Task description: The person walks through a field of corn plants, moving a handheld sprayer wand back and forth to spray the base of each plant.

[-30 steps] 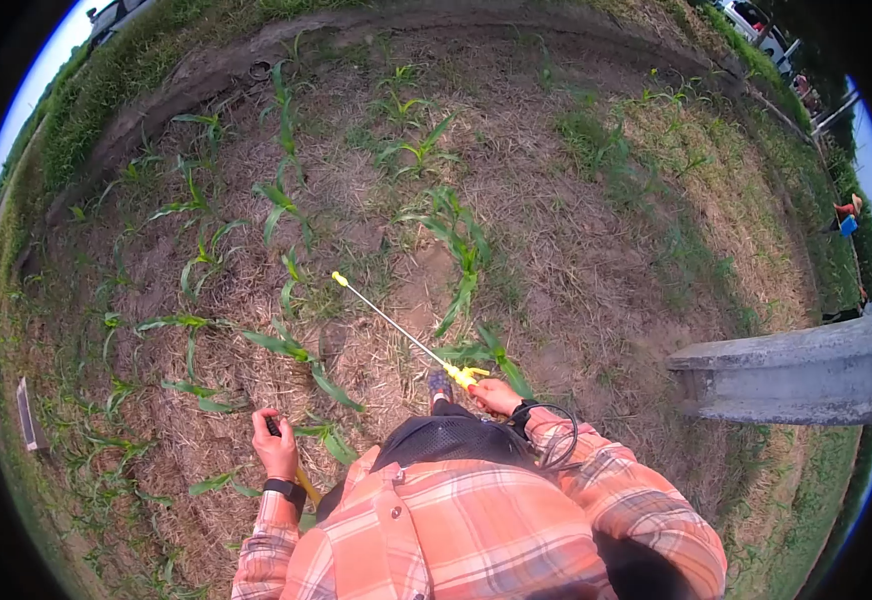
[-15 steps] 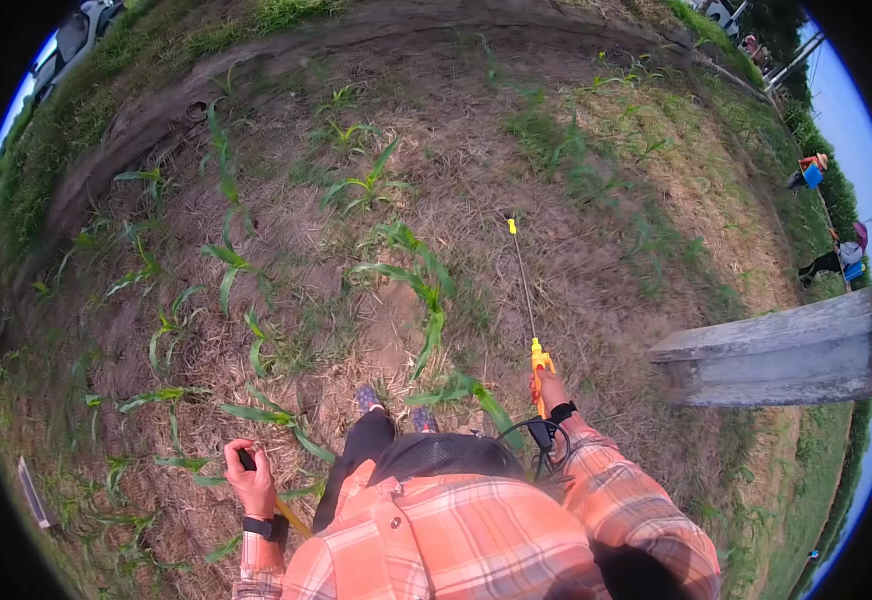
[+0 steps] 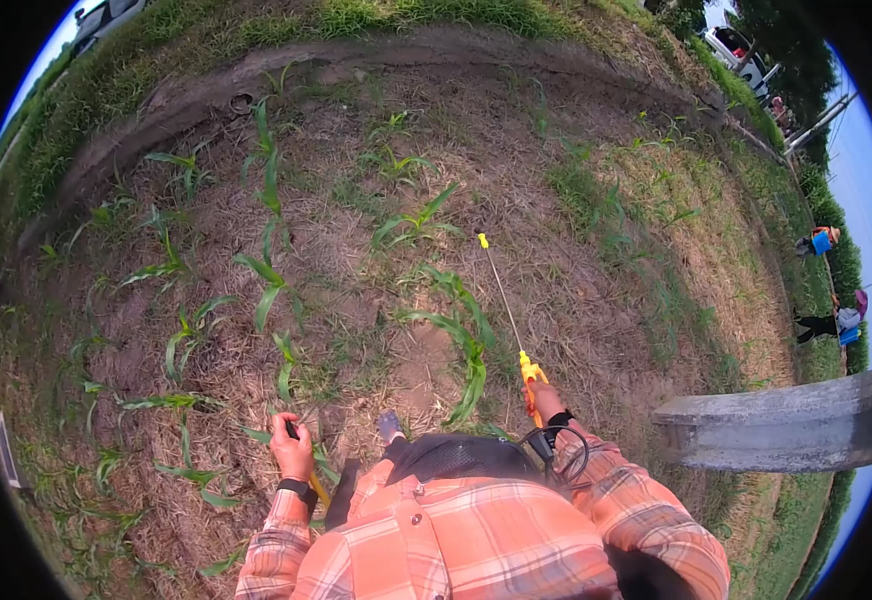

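My right hand (image 3: 548, 402) is closed round the yellow handle of a spray wand (image 3: 530, 366). The thin metal tube slants forward over the soil to a yellow nozzle (image 3: 483, 241). A black hose (image 3: 586, 462) loops beside my right wrist. On the other side, my left hand (image 3: 293, 455) grips the black end of a yellow pump lever (image 3: 320, 489), which runs back beside my hip. Just left of the wand stands a young corn plant (image 3: 471, 345) with long drooping leaves. One patterned shoe (image 3: 390, 425) shows below my waist.
Young corn plants (image 3: 269, 280) grow in rows among dry straw. A concrete post (image 3: 776, 425) juts in at the right. Two people with blue tanks (image 3: 822, 243) are at the far right. A grassy bank (image 3: 356, 18) and parked vehicles (image 3: 736, 55) border the field.
The plants have shifted right in view as my body turned, and the nozzle has swung left. My left hand sits higher and farther right with the lever. Only one shoe shows now.
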The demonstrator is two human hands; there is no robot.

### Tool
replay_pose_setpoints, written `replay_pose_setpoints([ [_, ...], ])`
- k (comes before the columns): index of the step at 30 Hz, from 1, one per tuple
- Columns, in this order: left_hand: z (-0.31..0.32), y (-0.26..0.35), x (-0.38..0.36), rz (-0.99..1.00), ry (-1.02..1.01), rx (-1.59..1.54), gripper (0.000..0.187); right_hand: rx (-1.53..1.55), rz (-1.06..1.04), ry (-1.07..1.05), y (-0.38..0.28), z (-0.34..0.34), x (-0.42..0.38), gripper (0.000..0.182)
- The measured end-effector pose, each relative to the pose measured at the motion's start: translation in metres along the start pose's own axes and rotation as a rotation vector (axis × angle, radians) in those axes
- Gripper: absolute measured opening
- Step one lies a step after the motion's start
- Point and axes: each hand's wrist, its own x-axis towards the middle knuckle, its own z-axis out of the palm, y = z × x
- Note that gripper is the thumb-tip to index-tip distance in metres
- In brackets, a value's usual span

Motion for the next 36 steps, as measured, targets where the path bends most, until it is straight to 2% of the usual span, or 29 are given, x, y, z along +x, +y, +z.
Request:
replay_pose_setpoints([
  [3,0.013,-0.017,0.012,-0.002,-0.01,0.031,0.014,-0.228,-0.014,-0.24,-0.019,0.047,-0.002,0.028],
  [4,0.013,-0.015,0.017,-0.007,-0.002,0.031,0.014,-0.235,-0.015,-0.246,-0.026,0.062,-0.004,0.028],
  [6,0.007,-0.005,0.021,0.012,0.017,0.014,0.014,-0.474,-0.03,-0.39,-0.035,0.087,-0.012,0.027],
  [8,-0.013,0.022,0.025,-0.015,0.03,-0.057,0.012,-0.553,-0.046,-0.565,-0.035,0.103,-0.007,0.027],
  [9,-0.029,0.029,0.024,-0.019,0.049,-0.053,0.012,-0.616,-0.019,-0.612,-0.056,0.117,-0.025,0.029],
  [12,-0.068,0.078,0.021,0.065,0.193,0.08,0.012,-0.796,-0.165,-0.835,-0.055,0.134,0.004,0.031],
  [13,-0.073,0.08,0.021,0.053,0.226,-0.046,0.014,-0.909,-0.244,-0.847,-0.062,0.14,0.009,0.035],
  [14,-0.078,0.072,0.019,-0.092,0.22,-0.043,0.015,-0.857,-0.39,-0.856,-0.049,0.141,0.029,0.037],
  [17,-0.049,0.099,0.045,0.001,0.226,-0.014,0.016,-0.93,-0.35,-0.906,-0.079,0.147,0.059,0.037],
  [19,-0.013,0.108,0.078,0.042,0.207,0.034,0.017,-0.834,-0.326,-0.923,-0.086,0.148,0.092,0.036],
  [20,0.006,0.113,0.093,0.036,0.193,0.039,0.016,-0.83,-0.335,-0.924,-0.09,0.145,0.102,0.036],
  [22,0.041,0.103,0.122,0.083,0.161,0.069,0.016,-0.725,-0.215,-0.834,-0.122,0.14,0.113,0.034],
  [23,0.058,0.105,0.133,0.04,0.139,0.071,0.015,-0.679,-0.158,-0.79,-0.134,0.136,0.121,0.031],
  [25,0.091,0.095,0.155,0.146,0.159,0.128,0.015,-0.56,-0.094,-0.699,-0.143,0.126,0.142,0.028],
  [27,0.108,0.098,0.168,0.05,0.108,0.109,0.014,-0.45,-0.075,-0.621,-0.168,0.114,0.162,0.028],
  [29,0.12,0.104,0.179,0.069,0.128,0.151,0.015,-0.394,-0.058,-0.577,-0.189,0.106,0.166,0.028],
  [31,0.126,0.099,0.191,0.104,0.136,0.171,0.015,-0.227,-0.016,-0.367,-0.212,0.098,0.169,0.027],
  [33,0.131,0.093,0.201,0.044,0.098,0.145,0.016,-0.126,-0.015,-0.335,-0.217,0.089,0.193,0.027],
  [36,0.149,0.059,0.22,-0.016,0.082,0.067,0.019,0.003,-0.014,-0.236,-0.233,0.085,0.212,0.027],
])
